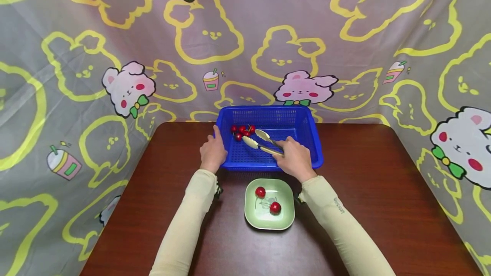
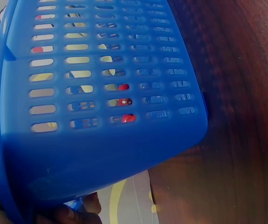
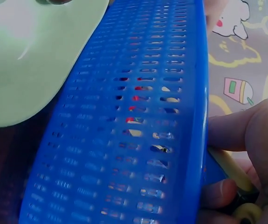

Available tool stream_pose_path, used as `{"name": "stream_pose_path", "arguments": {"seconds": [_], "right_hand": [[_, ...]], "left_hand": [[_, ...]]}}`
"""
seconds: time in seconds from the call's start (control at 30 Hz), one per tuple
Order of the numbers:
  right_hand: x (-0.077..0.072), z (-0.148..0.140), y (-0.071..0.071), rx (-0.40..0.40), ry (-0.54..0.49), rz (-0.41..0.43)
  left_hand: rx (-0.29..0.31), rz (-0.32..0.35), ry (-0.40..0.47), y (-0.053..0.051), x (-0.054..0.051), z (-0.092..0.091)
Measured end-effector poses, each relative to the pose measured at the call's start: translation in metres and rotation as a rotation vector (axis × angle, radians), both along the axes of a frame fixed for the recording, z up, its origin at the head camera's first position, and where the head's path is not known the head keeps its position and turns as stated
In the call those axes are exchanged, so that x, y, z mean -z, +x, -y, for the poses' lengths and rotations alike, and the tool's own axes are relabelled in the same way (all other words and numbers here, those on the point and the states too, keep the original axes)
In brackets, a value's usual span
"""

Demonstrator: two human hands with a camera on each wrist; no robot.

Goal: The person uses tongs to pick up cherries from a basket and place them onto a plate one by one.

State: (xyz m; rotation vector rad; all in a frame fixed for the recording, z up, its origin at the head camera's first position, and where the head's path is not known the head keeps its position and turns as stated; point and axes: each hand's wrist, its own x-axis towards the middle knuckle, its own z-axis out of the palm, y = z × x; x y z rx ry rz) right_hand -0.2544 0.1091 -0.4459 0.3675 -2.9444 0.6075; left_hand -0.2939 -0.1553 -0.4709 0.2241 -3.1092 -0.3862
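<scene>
A blue slotted plastic basket [image 1: 224, 163] stands on the table, with several red cherries [image 1: 242, 129] clustered in its back left part. At its left side my left hand [image 1: 213, 152] grips the rim; fingers [image 2: 73, 214] show curled at the basket's corner in the left wrist view. My right hand [image 1: 295, 157] holds a pair of tongs [image 1: 271, 150] over the basket from the front right. The tongs' pale scalloped tips are spread apart beside the cherries, with nothing visible between them. In the right wrist view the basket wall [image 3: 101, 140] partly hides the tongs and cherries.
In front of the basket sits a light green square plate [image 1: 269, 224] bearing two cherries, one at the upper left [image 1: 260, 192] and one at the lower right [image 1: 275, 208]. Brown wooden table [image 1: 360, 173] extends on both sides. A patterned curtain [image 1: 245, 46] encloses the back and sides.
</scene>
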Motion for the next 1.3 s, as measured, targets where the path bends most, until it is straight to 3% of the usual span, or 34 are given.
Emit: {"name": "stream_pose_path", "arguments": {"seconds": [0.6, 1.3], "right_hand": [[0.004, 0.032, -0.021, 0.035, 0.045, 0.038], [0.007, 0.023, -0.018, 0.019, 0.005, 0.020]], "left_hand": [[-0.003, -0.014, 0.018, 0.000, -0.004, -0.001], [-0.007, -0.002, 0.008, 0.000, -0.001, -0.001]]}}
